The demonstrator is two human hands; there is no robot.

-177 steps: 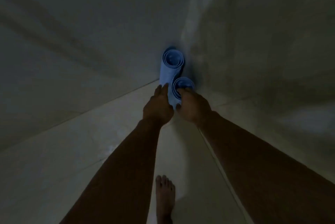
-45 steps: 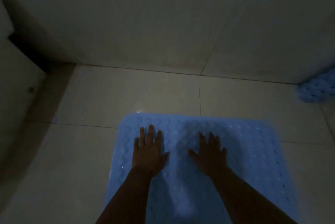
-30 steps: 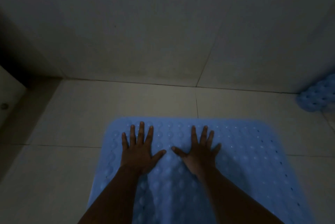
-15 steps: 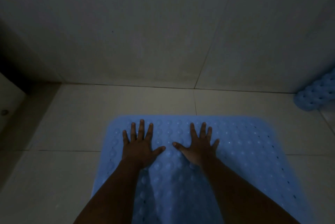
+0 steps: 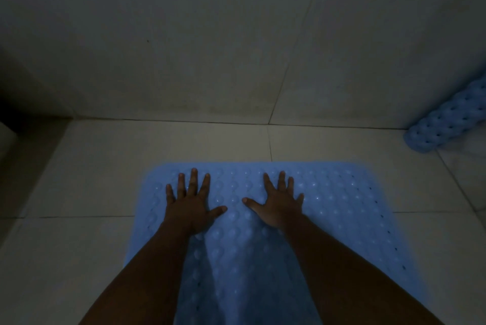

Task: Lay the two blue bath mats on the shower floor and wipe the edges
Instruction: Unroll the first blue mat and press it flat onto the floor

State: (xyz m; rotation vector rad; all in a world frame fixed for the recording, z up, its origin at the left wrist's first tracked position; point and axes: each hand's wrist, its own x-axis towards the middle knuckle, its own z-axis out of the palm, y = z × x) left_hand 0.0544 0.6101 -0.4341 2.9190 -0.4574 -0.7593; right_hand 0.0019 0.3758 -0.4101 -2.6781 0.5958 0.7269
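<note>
One blue bath mat (image 5: 342,209), bumpy and dotted with small holes, lies unrolled flat on the pale tiled shower floor (image 5: 105,167). My left hand (image 5: 190,203) and my right hand (image 5: 278,203) both press flat on its far half, fingers spread and straight, about a hand's width apart. The second blue bath mat (image 5: 444,124) stays rolled up and lies on the floor at the far right, against the wall; its right part runs out of view.
A tiled wall (image 5: 236,35) rises just beyond the mat's far edge. At the left a dark gap and a raised ledge (image 5: 8,138) border the floor. The room is dim.
Since the earliest frame the rolled mat has been spread out on the floor. Over the last second my hands stay flat on it and have spread slightly further apart.
</note>
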